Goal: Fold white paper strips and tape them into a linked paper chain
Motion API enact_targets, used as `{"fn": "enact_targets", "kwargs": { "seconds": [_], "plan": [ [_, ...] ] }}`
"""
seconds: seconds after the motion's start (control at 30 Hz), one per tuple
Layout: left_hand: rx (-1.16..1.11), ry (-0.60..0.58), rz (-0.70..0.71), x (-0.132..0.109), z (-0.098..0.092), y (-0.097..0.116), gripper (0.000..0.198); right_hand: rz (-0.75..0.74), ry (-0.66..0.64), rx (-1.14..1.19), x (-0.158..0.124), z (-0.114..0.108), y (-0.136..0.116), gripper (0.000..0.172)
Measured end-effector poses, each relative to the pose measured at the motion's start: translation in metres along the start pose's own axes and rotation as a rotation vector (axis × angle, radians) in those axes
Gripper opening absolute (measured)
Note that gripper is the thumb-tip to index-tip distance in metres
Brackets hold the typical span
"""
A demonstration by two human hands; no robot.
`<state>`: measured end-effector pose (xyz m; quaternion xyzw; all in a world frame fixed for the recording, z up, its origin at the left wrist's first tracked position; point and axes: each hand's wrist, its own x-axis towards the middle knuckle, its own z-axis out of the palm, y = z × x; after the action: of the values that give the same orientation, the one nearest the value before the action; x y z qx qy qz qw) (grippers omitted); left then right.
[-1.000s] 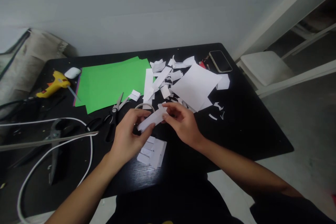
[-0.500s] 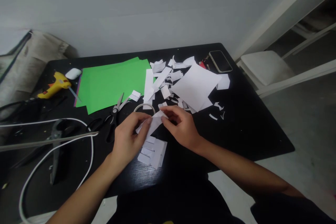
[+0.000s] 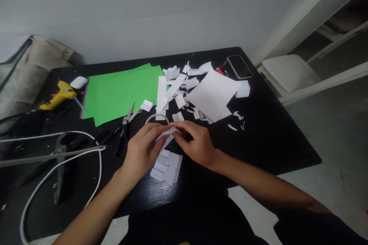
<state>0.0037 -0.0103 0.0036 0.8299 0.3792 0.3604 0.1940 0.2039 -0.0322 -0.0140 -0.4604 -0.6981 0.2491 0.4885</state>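
Between my two hands is a small piece of white paper [image 3: 168, 134], partly covered by my fingers and looking folded. My left hand [image 3: 145, 145] pinches its left part between thumb and fingers. At the paper's right end my right hand [image 3: 195, 141] grips it the same way, the fingertips of both hands close together. Just below lies a small stack of folded white paper pieces [image 3: 169, 168] on the black table [image 3: 253, 141]. A pale ring [image 3: 156, 115], perhaps a tape roll, shows its top edge behind my left hand.
Open black scissors [image 3: 125, 122] lie left of my hands, near green sheets [image 3: 123, 92]. A yellow glue gun [image 3: 61, 95] and a looped white cable [image 3: 99, 168] are further left. Paper scraps [image 3: 179, 101], a white sheet [image 3: 214, 93] and a phone [image 3: 239, 66] are at the back right.
My fingers have come closer together over the white paper, and the paper has been bent or folded over, so less of it shows. The things on the table stay put.
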Motion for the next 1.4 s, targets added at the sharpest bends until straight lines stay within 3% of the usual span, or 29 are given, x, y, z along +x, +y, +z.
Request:
{"fn": "enact_targets", "kwargs": {
  "seconds": [0.23,0.4,1.0,1.4],
  "plan": [
    [0.03,0.029,0.034,0.0025,-0.0014,0.0034,0.011,-0.001,0.009,0.014,-0.0008,0.003,0.0024,0.025],
    [0.067,0.009,0.043,0.0027,-0.0016,0.0035,0.011,-0.014,0.0,-0.03,-0.0018,0.0029,0.0015,0.014],
    [-0.001,-0.016,0.056,0.0018,-0.0029,0.0022,0.014,-0.029,-0.004,-0.009,-0.0015,0.0009,0.0013,0.019],
    [-0.074,0.059,-0.086,0.0,-0.0002,0.0046,0.003,-0.048,0.0,0.024,-0.0002,0.0002,-0.0013,0.022]
  ]
}}
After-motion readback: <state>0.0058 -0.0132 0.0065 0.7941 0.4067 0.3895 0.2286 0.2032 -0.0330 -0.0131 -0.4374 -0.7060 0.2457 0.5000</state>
